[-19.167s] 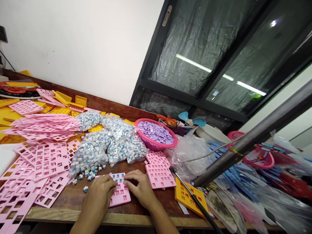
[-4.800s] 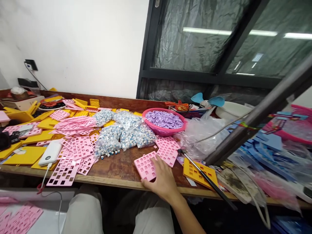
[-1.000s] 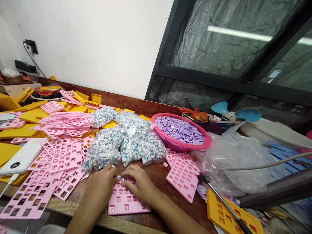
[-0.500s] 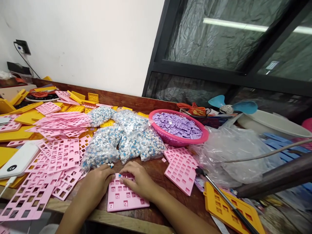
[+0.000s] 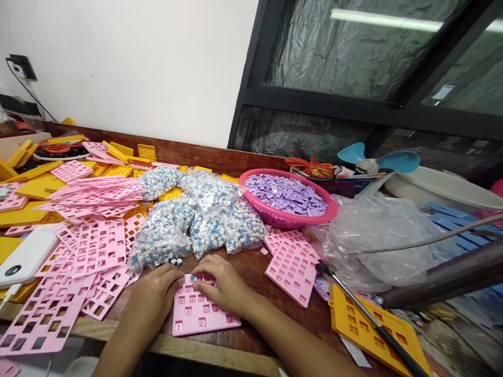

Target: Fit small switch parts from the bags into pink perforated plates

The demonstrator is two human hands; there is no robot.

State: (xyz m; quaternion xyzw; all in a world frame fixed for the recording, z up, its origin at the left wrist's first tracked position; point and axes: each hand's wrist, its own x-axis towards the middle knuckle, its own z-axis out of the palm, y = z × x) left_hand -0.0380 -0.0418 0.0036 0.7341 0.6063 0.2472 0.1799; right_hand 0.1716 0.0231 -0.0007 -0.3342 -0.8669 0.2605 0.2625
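A pink board with square recesses point(image 5: 202, 314) lies at the wooden table's front edge. My left hand point(image 5: 159, 288) rests against its upper left side, fingers bent inward around the corner. Over the upper part of the board, my right hand point(image 5: 222, 285) pinches a tiny blue-and-white piece point(image 5: 192, 279) between thumb and forefinger, close to the board's top left. A few loose blue-and-white pieces point(image 5: 176, 262) lie just beyond my left hand. Behind them are clear bags of blue-and-white pieces point(image 5: 163, 230). What the left fingertips press on is partly hidden.
Pink perforated sheets point(image 5: 100, 246) and a white power bank point(image 5: 29, 256) cover the left. A pink basket point(image 5: 334, 209) holds purple pieces. More pink boards point(image 5: 293, 269), a yellow board point(image 5: 373, 335) crossed by a black rod point(image 5: 377, 324), and clear plastic bags point(image 5: 377, 246) lie right.
The camera view has shifted slightly. Both hands stay at the pink board in nearly the same pose, with the small piece still at the right fingertips.
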